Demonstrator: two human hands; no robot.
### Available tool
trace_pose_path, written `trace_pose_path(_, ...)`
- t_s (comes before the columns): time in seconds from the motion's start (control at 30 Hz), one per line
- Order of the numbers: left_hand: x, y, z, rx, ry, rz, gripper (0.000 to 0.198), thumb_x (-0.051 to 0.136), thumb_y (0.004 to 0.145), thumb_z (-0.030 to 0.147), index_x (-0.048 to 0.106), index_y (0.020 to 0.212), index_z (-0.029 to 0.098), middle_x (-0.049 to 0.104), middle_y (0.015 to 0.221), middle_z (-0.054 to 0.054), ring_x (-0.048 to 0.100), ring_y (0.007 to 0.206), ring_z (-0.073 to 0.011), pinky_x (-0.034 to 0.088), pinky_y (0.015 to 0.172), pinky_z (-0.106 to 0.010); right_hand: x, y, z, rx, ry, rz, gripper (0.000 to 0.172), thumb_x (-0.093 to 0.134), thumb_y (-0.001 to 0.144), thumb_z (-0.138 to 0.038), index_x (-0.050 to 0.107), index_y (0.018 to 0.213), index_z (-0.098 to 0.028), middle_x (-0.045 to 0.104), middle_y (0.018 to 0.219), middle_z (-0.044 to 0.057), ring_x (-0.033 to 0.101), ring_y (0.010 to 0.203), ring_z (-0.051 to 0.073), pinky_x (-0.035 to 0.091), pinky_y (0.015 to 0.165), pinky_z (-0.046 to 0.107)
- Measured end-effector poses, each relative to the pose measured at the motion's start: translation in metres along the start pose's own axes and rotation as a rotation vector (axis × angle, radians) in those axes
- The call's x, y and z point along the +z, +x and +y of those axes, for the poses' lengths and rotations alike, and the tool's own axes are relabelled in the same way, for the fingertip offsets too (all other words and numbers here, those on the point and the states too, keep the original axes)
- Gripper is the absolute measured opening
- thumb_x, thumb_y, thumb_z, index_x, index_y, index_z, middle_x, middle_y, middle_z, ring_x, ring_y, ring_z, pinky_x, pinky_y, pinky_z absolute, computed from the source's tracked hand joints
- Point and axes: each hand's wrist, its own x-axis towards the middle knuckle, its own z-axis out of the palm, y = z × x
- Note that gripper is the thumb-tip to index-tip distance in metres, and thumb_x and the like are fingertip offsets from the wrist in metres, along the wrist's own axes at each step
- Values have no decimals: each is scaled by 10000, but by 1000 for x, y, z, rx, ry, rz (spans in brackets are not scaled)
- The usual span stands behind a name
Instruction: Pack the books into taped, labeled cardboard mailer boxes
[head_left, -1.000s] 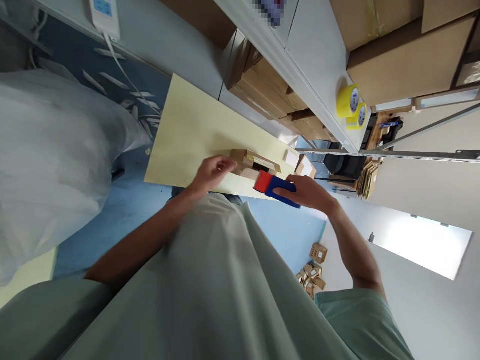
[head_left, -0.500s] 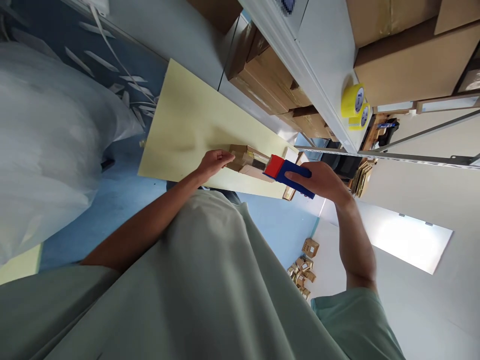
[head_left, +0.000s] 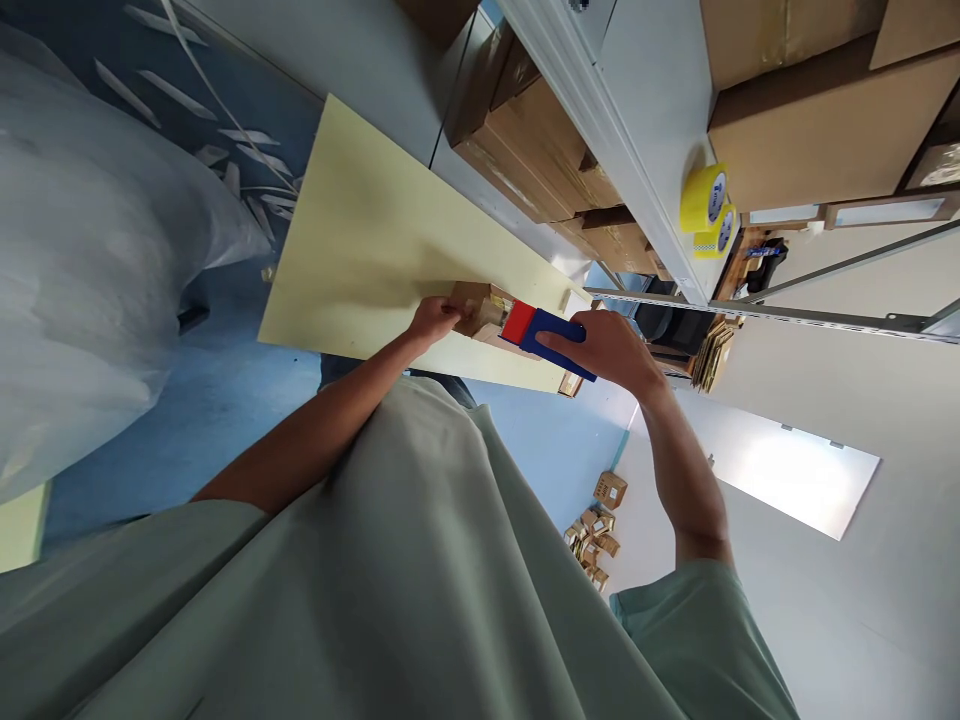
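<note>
A small cardboard box lies on the pale yellow tabletop. My left hand is at its left end, fingers closed against the edge of the box. My right hand grips a blue and red tape dispenser from the right. The dispenser's red head is over the box, and clear tape shows on the box beside it. Whether the head touches the cardboard I cannot tell.
Larger cardboard boxes stand behind the table, under a white shelf. Two yellow tape rolls sit on that shelf. A big whitish plastic bag bulges at the left. More cartons are piled on the blue floor.
My right hand has brought the tape dispenser leftward along the box, closer to my left hand. My left hand stays at the box's end. The whole view has shifted slightly.
</note>
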Motion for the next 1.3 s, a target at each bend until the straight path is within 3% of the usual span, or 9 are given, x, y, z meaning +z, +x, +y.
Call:
trace_pose_path(0.13,0,-2,3,126,272,62,213,805,897,397,782,841,193,782,857,-72,689,834,-223,493,761,-319,-3,-1,-8,-17,-52,4,684,562,1039,-857,657,747,-246,614,672,45,621,685,229,406,694,367)
trace_pose_path(0.23,-5,-5,3,202,499,72,210,752,951,330,819,1102,200,828,1154,-122,755,1072,-289,562,951,-371,-7,-3,-15,-21,-74,-25,677,538,1048,-843,674,782,-236,637,713,57,631,722,234,389,699,361)
trace_pose_path(0.37,-16,-14,6,198,681,-2,588,762,888,225,707,1473,201,787,1329,-146,750,1178,-328,576,1094,-443,-10,-5,-20,-14,-92,-54,657,528,1061,-817,696,831,-226,660,754,66,635,757,236,375,717,359)
trace_pose_path(0.53,-13,-33,29,472,566,-189,869,805,854,281,540,1680,231,706,1416,-128,732,1112,-270,604,1026,-392,-11,-6,-25,-28,-121,-77,671,502,1072,-821,710,861,-219,668,764,71,625,753,237,367,716,352)
trace_pose_path(0.67,1,-38,47,559,686,-260,753,788,840,185,646,1577,244,700,1267,-116,714,1121,-287,594,941,-374,-10,-6,-32,-47,-158,-85,675,493,1084,-811,733,900,-207,691,802,83,624,758,233,359,713,344)
trace_pose_path(0.8,10,-33,49,518,840,-204,486,742,893,148,748,1377,187,689,1247,-147,716,1120,-304,577,907,-373,-9,-7,-35,-73,-184,-98,662,492,1097,-788,751,925,-204,698,798,86,628,759,231,356,718,342)
trace_pose_path(0.93,11,-32,42,478,855,-162,433,712,968,172,732,1400,193,695,1294,-145,719,1147,-296,576,931,-362,-8,-8,-25,-68,-189,-90,706,443,1099,-818,754,943,-204,691,781,90,653,788,253,368,724,348)
trace_pose_path(1.13,6,-33,37,431,873,-176,446,738,1007,256,706,1451,267,686,1381,-112,734,1135,-285,593,915,-365,2,-3,20,19,-171,-118,689,512,1068,-837,749,938,-203,732,829,98,691,802,259,393,706,353)
trace_pose_path(1.3,1,-32,37,432,888,-197,455,750,984,229,702,1434,278,688,1421,-101,740,1172,-294,598,1015,-397,30,17,66,53,-171,-162,702,535,1063,-847,757,945,-191,774,856,131,737,828,283,429,691,350)
